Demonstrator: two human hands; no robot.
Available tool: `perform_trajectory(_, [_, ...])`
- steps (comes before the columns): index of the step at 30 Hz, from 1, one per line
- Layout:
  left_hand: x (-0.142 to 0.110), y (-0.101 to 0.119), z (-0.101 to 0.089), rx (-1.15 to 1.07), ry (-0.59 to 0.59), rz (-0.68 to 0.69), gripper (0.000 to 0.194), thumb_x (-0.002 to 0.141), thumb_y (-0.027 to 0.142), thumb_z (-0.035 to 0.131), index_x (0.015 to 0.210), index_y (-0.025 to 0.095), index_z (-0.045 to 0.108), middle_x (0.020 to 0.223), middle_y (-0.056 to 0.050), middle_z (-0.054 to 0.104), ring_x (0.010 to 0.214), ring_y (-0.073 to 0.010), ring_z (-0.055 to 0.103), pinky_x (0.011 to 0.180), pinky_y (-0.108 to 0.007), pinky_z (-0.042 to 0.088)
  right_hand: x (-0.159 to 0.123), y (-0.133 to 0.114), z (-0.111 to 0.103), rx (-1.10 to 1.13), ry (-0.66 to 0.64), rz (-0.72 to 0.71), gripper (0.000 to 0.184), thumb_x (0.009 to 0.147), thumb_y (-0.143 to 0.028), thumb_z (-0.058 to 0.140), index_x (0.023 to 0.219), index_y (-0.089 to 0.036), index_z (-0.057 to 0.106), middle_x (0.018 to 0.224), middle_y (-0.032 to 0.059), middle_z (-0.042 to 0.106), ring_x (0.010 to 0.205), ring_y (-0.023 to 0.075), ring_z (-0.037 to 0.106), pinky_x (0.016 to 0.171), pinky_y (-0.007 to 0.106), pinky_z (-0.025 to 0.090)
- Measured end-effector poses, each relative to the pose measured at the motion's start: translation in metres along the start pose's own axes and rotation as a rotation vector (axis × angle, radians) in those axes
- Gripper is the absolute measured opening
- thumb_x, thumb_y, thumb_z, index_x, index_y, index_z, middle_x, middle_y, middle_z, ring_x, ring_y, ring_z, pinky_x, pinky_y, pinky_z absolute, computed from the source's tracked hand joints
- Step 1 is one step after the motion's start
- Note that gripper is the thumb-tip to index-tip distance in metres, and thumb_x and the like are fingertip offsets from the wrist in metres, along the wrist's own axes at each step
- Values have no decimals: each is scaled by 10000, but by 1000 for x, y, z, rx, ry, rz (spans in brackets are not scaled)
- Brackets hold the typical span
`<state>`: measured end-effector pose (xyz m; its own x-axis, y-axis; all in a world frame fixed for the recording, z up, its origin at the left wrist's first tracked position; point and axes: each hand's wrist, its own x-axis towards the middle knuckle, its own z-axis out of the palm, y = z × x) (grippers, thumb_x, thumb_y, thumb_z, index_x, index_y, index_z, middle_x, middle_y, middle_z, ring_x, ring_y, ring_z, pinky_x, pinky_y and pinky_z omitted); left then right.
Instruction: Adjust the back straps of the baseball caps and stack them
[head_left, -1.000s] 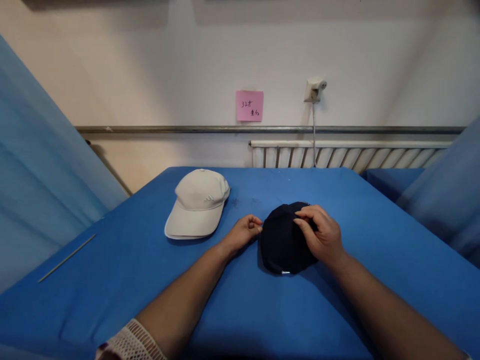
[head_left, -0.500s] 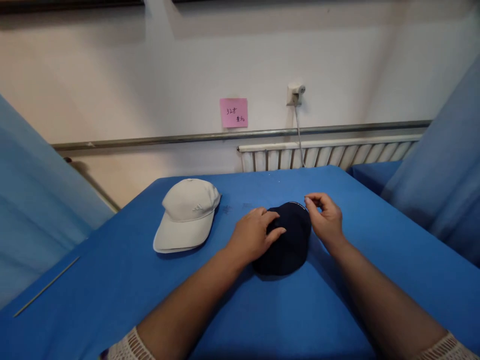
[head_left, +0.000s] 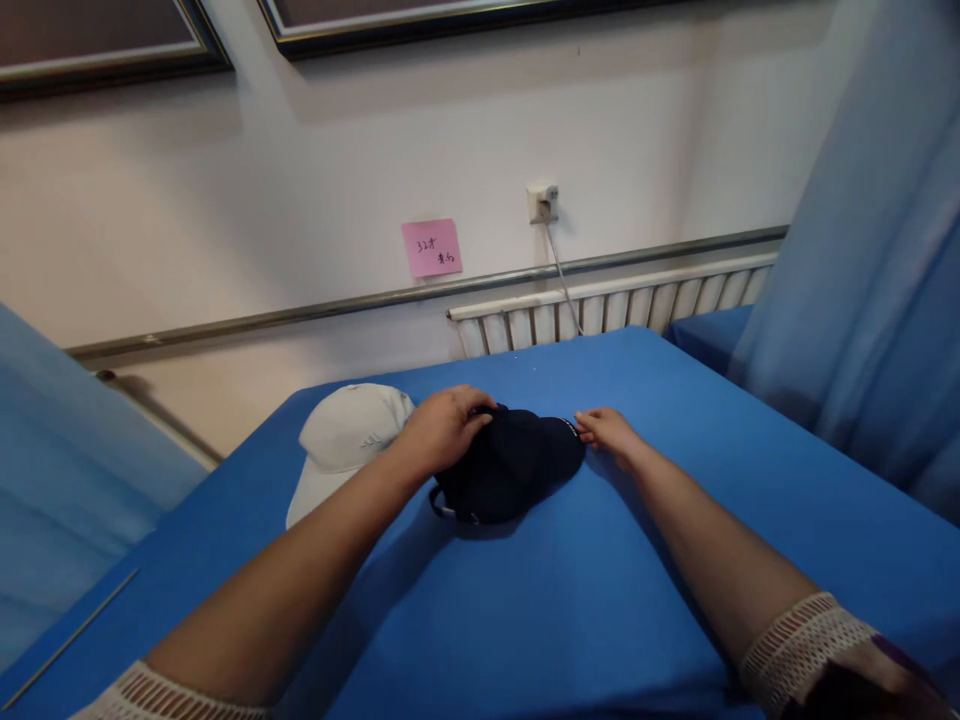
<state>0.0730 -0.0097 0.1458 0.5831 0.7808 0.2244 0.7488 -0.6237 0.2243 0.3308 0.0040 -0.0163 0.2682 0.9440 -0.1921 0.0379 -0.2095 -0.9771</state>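
A dark navy baseball cap (head_left: 502, 465) rests on the blue-covered table, its brim toward the right and its back strap showing at the lower left. My left hand (head_left: 448, 425) is closed on the upper back of the crown, thumb and fingers gripping the fabric. At the other end, my right hand (head_left: 606, 432) pinches the brim's edge, where a thin white line shows. A pale cap (head_left: 349, 430) with a small logo sits just left of the dark one, partly hidden behind my left hand and forearm.
The blue table (head_left: 525, 620) stands against a wall with a metal rail (head_left: 360, 303) and a radiator (head_left: 585, 312). A thin stick (head_left: 71, 640) lies near its left edge. Blue curtains (head_left: 840, 330) hang at both sides. A pink note (head_left: 432, 248) and a corded socket (head_left: 543, 204) are on the wall.
The dark cap has turned so its brim points right and its strap shows. My left hand has shifted to the back of the crown; my right hand now holds the brim. The view has tilted.
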Motion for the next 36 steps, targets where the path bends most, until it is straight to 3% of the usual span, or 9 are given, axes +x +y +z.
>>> perform_trajectory(4, [14, -22, -11, 145, 54, 11, 243, 847, 220, 564, 1032, 259, 717, 1018, -37, 715, 1023, -240, 610, 968, -376, 431, -8, -2, -1, 134, -161, 113, 238, 828, -328, 685, 679, -159, 608, 555, 29, 605, 484, 115, 523, 440, 214, 376])
perform_trajectory(7, [21, -36, -9, 175, 49, -18, 259, 834, 204, 568, 1034, 256, 725, 1027, -48, 725, 1019, -251, 620, 944, -372, 444, -7, -4, -4, 263, -248, 207, 203, 838, -245, 680, 682, -155, 586, 531, 1, 564, 444, 89, 481, 400, 191, 341])
perform_trajectory(15, [46, -57, 13, 147, 58, -98, 302, 832, 165, 529, 1063, 237, 708, 1048, -50, 726, 990, -224, 644, 912, -330, 469, -6, -6, 3, 342, -154, 298, 189, 893, -150, 598, 713, -161, 541, 585, -5, 571, 457, 78, 507, 414, 165, 427])
perform_trajectory(22, [68, -69, 30, 224, 62, -56, 321, 821, 136, 517, 1069, 195, 711, 1039, -86, 682, 977, -220, 629, 906, -316, 469, 1, -1, 13, 447, -60, 388, 163, 931, -129, 519, 775, -172, 541, 632, -11, 561, 500, 73, 549, 456, 154, 507])
perform_trajectory(26, [77, -70, 30, 208, 16, -34, 325, 833, 123, 497, 1068, 183, 712, 1049, -100, 684, 996, -232, 630, 912, -318, 464, 4, 2, 15, 480, -3, 418, 151, 930, -145, 527, 785, -189, 523, 606, -28, 535, 470, 68, 519, 415, 136, 485])
perform_trajectory(29, [84, -71, 28, 220, -5, -18, 319, 845, 131, 489, 1065, 183, 713, 1041, -104, 681, 981, -234, 630, 894, -316, 466, 2, 0, 16, 503, -34, 434, 138, 929, -150, 533, 793, -171, 542, 618, -14, 557, 476, 66, 529, 405, 124, 472])
perform_trajectory(36, [106, -75, 27, 285, 80, -8, 326, 876, 138, 459, 1096, 181, 696, 1046, -96, 658, 962, -212, 620, 872, -285, 456, -4, -6, 14, 548, -69, 444, 149, 906, -129, 579, 763, -156, 543, 621, -7, 586, 467, 64, 549, 471, 143, 516])
